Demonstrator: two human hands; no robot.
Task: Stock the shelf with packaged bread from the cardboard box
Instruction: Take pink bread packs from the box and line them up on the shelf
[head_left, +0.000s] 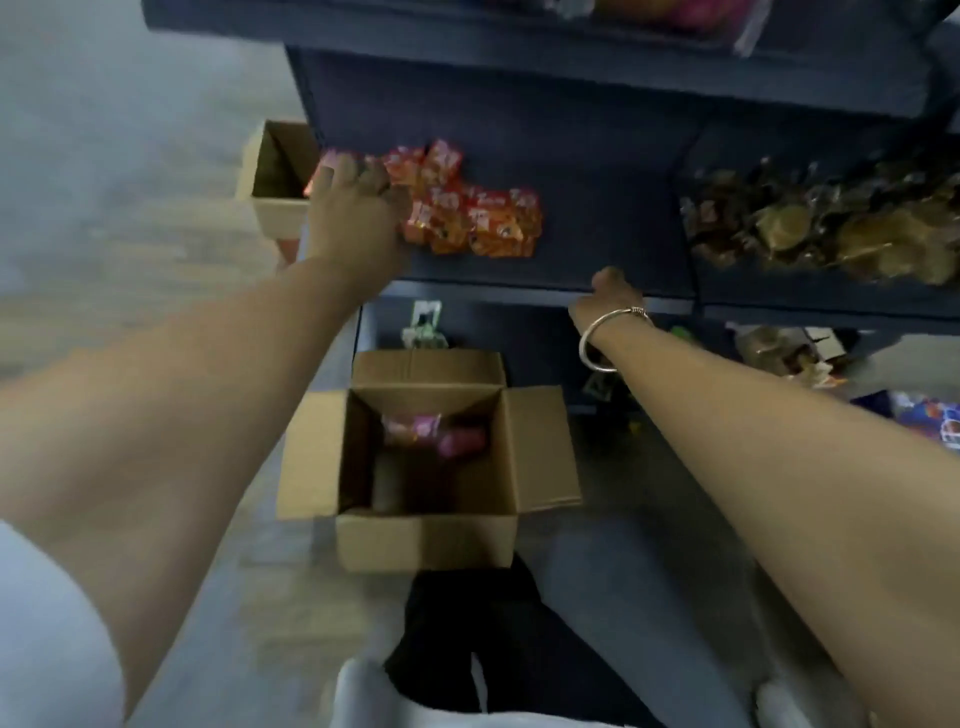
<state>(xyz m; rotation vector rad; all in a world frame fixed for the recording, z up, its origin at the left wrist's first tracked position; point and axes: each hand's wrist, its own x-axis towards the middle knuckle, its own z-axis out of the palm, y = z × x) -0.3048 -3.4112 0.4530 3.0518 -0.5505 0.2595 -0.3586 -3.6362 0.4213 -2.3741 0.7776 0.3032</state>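
Here the left hand (358, 202), in the upper left of the frame, is the working grip: its fingers curl over a pinkish packet (332, 163) at the left end of the row on the shelf (597, 218), so it holds this packet while setting it down. The picture is blurred there, so it may hold more than one packet; I cannot tell. Just to the right of this hand lie the orange bread packets (467, 213), touching each other in a loose group on the same dark board.

The right hand (608, 296), in the middle of the frame, grips the front edge of the shelf with bent fingers, probably for support; a metal bangle (608, 338) sits on its wrist.

Below, in the lower middle of the frame, the cardboard box (431, 540) stands open on the floor (156, 234). At its far inner side a few pink packets (436, 431) remain, so the stocking looks nearly done.

I judge these packets to be light and soft, with thin, slippery film and bread inside that crushes easily. It is better to take one by its sides or by the sealed end, with a gentle grip.

A second box (275, 176) stands at the upper left, and brown packaged goods (821, 223) fill the compartment at the right.
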